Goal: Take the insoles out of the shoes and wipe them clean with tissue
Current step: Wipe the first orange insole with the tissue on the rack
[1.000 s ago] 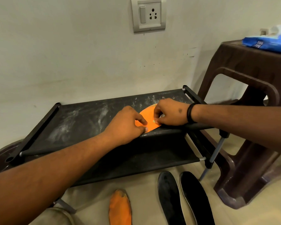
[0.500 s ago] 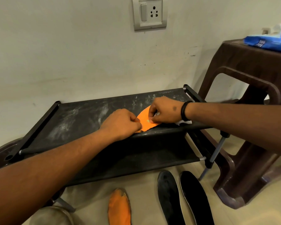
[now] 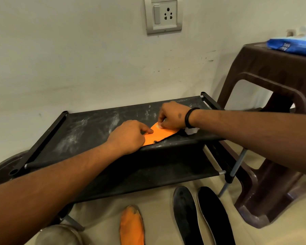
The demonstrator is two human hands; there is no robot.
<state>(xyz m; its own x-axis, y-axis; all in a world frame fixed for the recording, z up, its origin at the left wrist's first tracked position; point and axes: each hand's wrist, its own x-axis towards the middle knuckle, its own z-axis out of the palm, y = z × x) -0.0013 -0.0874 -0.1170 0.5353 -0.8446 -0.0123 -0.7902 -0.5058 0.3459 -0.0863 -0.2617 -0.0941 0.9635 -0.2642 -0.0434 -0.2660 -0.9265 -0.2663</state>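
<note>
Your right hand [image 3: 172, 116], fingers apparently pinching tissue [image 3: 191, 130], has slid farther up the orange insole [image 3: 159, 136]; your left hand [image 3: 129, 137] still pins it.

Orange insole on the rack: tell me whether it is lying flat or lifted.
Flat. The orange insole lies on the rack's top shelf, left hand pressing one end, right hand wiping it with tissue.
</note>
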